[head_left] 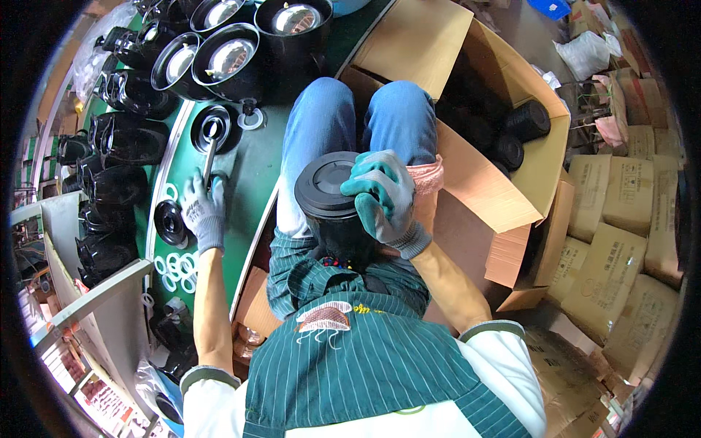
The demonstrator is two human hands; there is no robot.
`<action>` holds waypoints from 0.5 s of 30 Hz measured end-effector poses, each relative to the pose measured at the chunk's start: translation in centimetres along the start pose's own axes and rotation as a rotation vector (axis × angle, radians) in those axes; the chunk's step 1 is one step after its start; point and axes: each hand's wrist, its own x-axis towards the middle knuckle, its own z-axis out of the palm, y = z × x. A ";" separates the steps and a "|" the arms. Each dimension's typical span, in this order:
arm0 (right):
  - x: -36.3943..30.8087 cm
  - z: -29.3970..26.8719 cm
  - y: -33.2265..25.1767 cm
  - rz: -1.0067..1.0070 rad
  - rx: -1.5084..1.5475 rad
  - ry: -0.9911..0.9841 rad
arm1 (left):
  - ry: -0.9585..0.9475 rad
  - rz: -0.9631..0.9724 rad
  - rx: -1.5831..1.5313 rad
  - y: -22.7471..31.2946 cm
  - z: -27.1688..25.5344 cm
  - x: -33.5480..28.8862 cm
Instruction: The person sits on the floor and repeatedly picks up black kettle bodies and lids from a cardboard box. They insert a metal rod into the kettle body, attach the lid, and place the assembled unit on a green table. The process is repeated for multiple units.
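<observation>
A black round pot [342, 237] with a ridged black lid [326, 182] stands between my thighs on my lap. My right hand [381, 193], in a grey and teal glove, is closed over the right side of the lid, fingers curled at its edge. On the green bench to the left, my left hand [203, 206], in a grey glove, has a long narrow wrench-like metal tool [210, 160] between its fingers. The tool's far end lies over a black round lid part [225, 120]. A smaller black disc [170, 223] sits beside my left wrist.
White rings [175, 269] lie on the green bench [244, 197], with another pale ring [251, 120] farther up. Several black pots [225, 64] with shiny insides crowd its far end. At right, an open cardboard box [504, 186] holds black cylinders [527, 120]; closed cartons [602, 277] are stacked beyond.
</observation>
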 end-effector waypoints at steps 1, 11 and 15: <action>0.1 -0.1 0.0 0.005 -0.029 -0.013 | 0.078 -0.019 0.182 2.4 -1.6 0.4; 0.0 1.4 -0.3 0.025 -0.093 -0.021 | -0.013 0.632 -0.877 17.7 -11.6 -6.2; 0.4 1.5 -1.0 0.119 -0.136 -0.039 | 0.001 0.657 -0.883 17.1 -11.1 -5.6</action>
